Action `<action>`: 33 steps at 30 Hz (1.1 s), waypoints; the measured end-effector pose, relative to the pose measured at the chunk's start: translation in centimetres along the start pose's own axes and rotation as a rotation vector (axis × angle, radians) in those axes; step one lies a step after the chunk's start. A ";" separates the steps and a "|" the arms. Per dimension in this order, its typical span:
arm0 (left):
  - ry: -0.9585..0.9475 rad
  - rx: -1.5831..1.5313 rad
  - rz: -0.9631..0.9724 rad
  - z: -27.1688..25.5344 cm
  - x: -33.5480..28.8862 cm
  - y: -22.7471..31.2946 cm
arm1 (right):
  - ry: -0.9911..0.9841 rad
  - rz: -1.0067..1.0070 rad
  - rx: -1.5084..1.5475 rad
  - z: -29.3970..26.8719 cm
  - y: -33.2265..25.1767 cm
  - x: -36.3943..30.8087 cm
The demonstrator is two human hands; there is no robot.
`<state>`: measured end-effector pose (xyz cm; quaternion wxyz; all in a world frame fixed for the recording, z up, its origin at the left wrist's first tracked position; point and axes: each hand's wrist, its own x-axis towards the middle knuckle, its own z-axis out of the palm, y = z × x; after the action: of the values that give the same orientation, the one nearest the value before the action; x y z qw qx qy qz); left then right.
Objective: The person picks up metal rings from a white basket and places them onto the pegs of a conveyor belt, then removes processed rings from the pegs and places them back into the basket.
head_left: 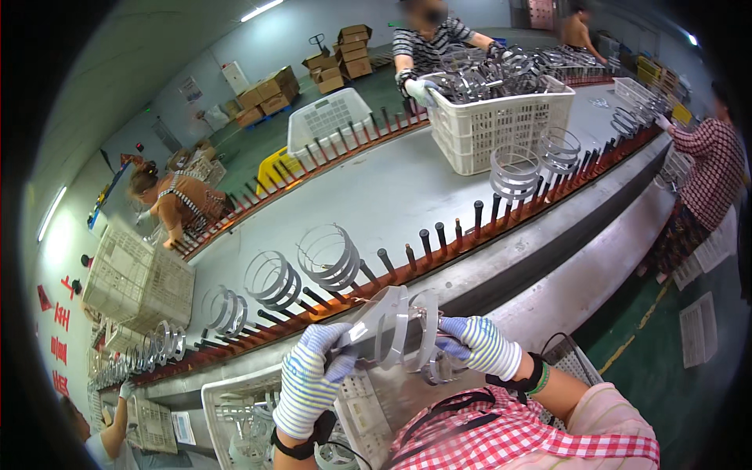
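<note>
In striped work gloves, my left hand (315,378) and my right hand (482,345) grip thin, shiny metal hoops (396,329) in front of my chest, one hand at each side. I cannot tell whether these hoops are one piece or several. Just beyond, similar banded metal ring frames (338,276) hang over black-tipped pegs (427,244) along the table's near edge. At my lower left, a white plastic crate (235,385) contains more metal hoops.
The long grey table (392,196) has peg rows on both edges. On it, a co-worker (431,43) holds a white crate (509,129) heaped with metal rings. Other workers stand left and right. Another crate (137,278) is at the left end.
</note>
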<state>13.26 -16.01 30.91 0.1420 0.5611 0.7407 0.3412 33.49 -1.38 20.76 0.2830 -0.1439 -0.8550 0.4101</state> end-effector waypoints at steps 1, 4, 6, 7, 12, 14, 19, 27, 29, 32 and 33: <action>-0.003 0.005 0.038 -0.3 -0.2 -0.3 | 0.026 -0.017 0.043 0.2 0.3 -0.2; -0.047 -0.104 -0.030 -1.1 -1.9 -1.6 | -0.051 -0.059 0.124 0.1 0.9 0.9; -0.018 0.032 0.040 -1.4 -3.8 -0.8 | -0.130 -0.076 0.172 0.2 0.6 1.0; 0.014 -0.328 -0.054 0.7 -4.4 -0.6 | -0.131 -0.095 0.170 -0.2 1.8 -0.1; -0.070 -0.239 0.204 6.2 -3.9 1.6 | -0.005 0.108 0.283 -2.8 5.2 -5.9; -0.025 -0.207 0.210 6.8 -5.0 2.3 | -0.048 0.068 0.262 -3.1 5.2 -6.1; 0.050 -0.008 0.062 5.3 -6.7 1.5 | -0.065 0.121 0.343 -1.3 1.5 -3.6; 0.229 -0.240 -0.166 4.6 -6.7 0.1 | -0.132 0.159 0.324 0.7 0.1 -1.6; 0.212 -0.224 -0.093 4.7 -6.0 -0.4 | -0.098 0.192 0.342 0.8 -0.2 -1.4; 0.418 -0.454 -0.023 5.1 -5.8 -0.5 | -0.177 0.387 0.476 1.5 0.6 -1.8; 0.514 -0.729 0.006 5.5 -5.7 -0.8 | -0.164 0.396 0.472 1.6 1.0 -2.0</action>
<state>17.81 -19.53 25.44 0.1410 0.3732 0.5817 0.7089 34.08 -2.70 18.41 0.1533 -0.2042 -0.7117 0.6544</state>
